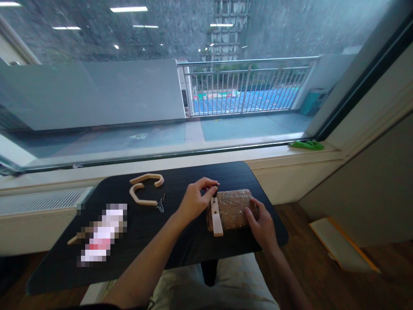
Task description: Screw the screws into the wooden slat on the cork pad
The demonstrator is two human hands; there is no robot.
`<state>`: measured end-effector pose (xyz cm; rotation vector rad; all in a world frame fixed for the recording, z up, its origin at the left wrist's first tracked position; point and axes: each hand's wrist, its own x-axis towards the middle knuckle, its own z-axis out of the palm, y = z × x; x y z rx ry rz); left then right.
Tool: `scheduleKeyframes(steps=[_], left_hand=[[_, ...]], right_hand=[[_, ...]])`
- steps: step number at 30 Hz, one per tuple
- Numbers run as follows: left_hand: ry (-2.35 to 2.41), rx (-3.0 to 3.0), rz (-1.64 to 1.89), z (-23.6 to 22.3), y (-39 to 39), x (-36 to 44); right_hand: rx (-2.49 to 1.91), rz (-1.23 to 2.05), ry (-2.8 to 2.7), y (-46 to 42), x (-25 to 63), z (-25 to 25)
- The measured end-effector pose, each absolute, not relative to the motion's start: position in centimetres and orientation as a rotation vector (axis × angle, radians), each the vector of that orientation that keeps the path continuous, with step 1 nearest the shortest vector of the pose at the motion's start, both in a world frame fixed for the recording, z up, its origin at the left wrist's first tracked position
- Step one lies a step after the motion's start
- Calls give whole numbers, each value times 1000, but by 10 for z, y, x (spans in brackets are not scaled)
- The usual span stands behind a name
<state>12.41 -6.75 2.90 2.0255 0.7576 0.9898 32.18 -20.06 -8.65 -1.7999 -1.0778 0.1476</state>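
Worktop [180, 245]: black, rounded corners; far edge near the pale window sill [267, 162], right edge slanting just beyond the right hand [263, 224], near edge above the person's lap [238, 275]. Dark surface shows left of the wooden strip [217, 219], between the left forearm [158, 247] and the hooks, and along the far side. The forearm crosses the near edge, between the wrapped block [234, 209] and the pixelated item [105, 234], white with red, at left. Two pale wooden hooks [142, 201] lie at far left-centre, loose screws [160, 204] beside the nearer one's end. A green object [308, 145] rests on the sill, beyond the worktop's right side. Block: on the right half of the worktop, brown, in shiny clear bubbled wrap, roughly rectangular. Strip: pale, holed, laid across the block's left end, its near tip past the block's near side. Left hand [200, 198]: thumb and forefinger narrow, pinching a small dark piece [215, 192] at the strip's far end; type of piece cannot be told. Right hand: thumb and fingers apart, touching the block's right end.
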Motion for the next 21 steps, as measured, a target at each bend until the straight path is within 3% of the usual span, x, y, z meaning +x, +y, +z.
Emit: scheduleKeyframes(steps=[21], left_hand=[[696, 2051, 956, 20, -62, 122]], right_hand=[[-1806, 151, -1078, -201, 322, -84]])
